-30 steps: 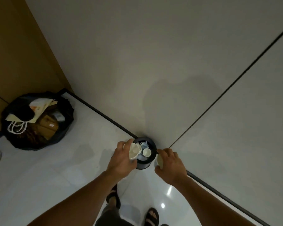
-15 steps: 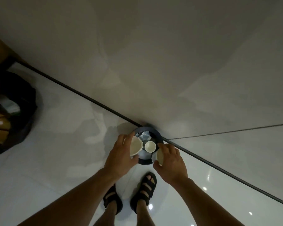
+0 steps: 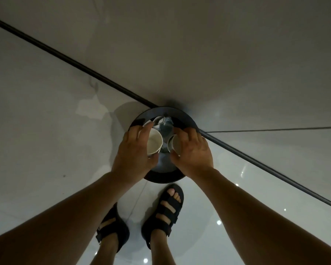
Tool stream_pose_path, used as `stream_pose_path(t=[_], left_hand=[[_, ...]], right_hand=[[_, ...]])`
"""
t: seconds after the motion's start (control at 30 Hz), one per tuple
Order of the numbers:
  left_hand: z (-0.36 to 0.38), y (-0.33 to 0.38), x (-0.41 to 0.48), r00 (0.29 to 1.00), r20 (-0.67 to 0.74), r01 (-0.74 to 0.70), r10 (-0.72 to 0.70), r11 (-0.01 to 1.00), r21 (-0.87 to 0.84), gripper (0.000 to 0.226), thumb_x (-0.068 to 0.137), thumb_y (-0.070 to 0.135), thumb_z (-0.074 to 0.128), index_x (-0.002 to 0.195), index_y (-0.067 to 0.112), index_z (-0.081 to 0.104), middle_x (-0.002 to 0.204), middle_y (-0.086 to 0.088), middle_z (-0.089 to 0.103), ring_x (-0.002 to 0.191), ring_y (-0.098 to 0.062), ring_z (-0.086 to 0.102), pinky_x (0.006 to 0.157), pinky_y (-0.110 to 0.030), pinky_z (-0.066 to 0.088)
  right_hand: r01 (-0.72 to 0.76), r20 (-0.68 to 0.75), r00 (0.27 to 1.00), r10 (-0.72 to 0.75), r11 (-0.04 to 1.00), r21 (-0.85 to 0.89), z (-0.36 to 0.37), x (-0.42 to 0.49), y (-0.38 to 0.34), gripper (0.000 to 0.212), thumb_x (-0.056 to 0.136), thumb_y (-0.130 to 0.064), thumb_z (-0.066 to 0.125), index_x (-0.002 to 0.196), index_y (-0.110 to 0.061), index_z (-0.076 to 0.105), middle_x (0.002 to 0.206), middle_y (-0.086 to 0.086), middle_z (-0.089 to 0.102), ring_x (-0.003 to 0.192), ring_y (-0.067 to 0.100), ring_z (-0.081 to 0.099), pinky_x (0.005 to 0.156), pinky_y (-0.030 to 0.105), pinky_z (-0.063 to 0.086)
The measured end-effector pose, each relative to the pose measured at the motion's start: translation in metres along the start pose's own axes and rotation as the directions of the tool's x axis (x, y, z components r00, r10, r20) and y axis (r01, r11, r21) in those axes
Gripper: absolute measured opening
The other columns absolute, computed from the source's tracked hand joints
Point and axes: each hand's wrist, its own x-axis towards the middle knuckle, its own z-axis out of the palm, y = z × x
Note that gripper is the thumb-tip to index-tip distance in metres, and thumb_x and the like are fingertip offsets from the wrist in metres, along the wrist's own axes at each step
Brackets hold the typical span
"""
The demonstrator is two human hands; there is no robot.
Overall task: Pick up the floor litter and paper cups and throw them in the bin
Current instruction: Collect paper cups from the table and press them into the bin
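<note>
Closing in over the bin (image 3: 182, 115), both hands are now right above its open mouth; the picture from a second ago shows them only at its near edge, with the right one outside the rim. The left hand (image 3: 135, 152) grips a paper cup (image 3: 154, 143) around its side, mouth turned up toward the camera. The right hand (image 3: 194, 153) grips a second cup (image 3: 174, 144) the same way, and the two cups sit just beside each other. Crumpled litter (image 3: 165, 126) lies inside the bin below them. Neither cup is let go yet, but I judge both should drop straight in once the fingers loosen.
</note>
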Motion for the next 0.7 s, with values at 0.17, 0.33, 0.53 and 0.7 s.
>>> stream_pose_path(t=[0.17, 0.33, 0.53, 0.7], left_hand=[[0.024, 0.002, 0.004, 0.993, -0.056, -0.086, 0.103, 0.964, 0.25, 0.094, 0.068, 0.055, 0.07, 0.146, 0.016, 0.035, 0.132, -0.015, 0.049, 0.121, -0.033, 0.046, 0.094, -0.047, 0.044], [0.041, -0.016, 0.0, 0.994, 0.042, -0.105, 0.097, 0.903, 0.416, 0.102, 0.071, 0.072, 0.049, 0.151, 0.015, 0.023, 0.156, -0.017, 0.021, 0.145, -0.038, 0.014, 0.107, -0.062, 0.023], [0.03, -0.023, -0.004, 0.992, 0.107, -0.101, 0.06, 0.895, 0.434, 0.112, 0.067, 0.078, 0.049, 0.153, 0.018, 0.011, 0.159, -0.016, 0.011, 0.146, -0.037, 0.007, 0.106, -0.065, 0.02], [-0.028, 0.013, -0.011, 0.997, 0.075, -0.044, 0.014, 0.909, 0.416, 0.114, 0.062, 0.08, 0.051, 0.15, 0.017, 0.017, 0.154, -0.017, 0.025, 0.142, -0.042, 0.019, 0.104, -0.063, 0.028]], right_hand=[[0.141, 0.031, 0.99, -0.14, 0.989, -0.035, 0.021, -0.002, 0.011, 0.066, 0.089, -0.044, 0.064, 0.143, -0.013, 0.043, 0.14, 0.016, 0.049, 0.131, 0.035, 0.046, 0.114, 0.047, 0.033], [0.143, 0.157, 0.979, -0.127, 0.986, -0.091, 0.043, -0.01, 0.013, 0.081, 0.095, -0.057, 0.042, 0.157, -0.02, 0.004, 0.163, 0.01, 0.0, 0.15, 0.027, -0.005, 0.118, 0.043, -0.009], [0.125, 0.201, 0.973, -0.116, 0.992, -0.033, 0.033, -0.012, 0.011, 0.086, 0.092, -0.055, 0.048, 0.157, -0.02, 0.004, 0.164, 0.009, -0.001, 0.15, 0.027, -0.007, 0.119, 0.044, -0.005], [0.065, 0.249, 0.966, -0.071, 0.997, 0.03, -0.025, -0.039, 0.008, 0.088, 0.092, -0.048, 0.052, 0.156, -0.024, -0.003, 0.163, 0.001, -0.011, 0.147, 0.021, -0.02, 0.119, 0.043, -0.006]])
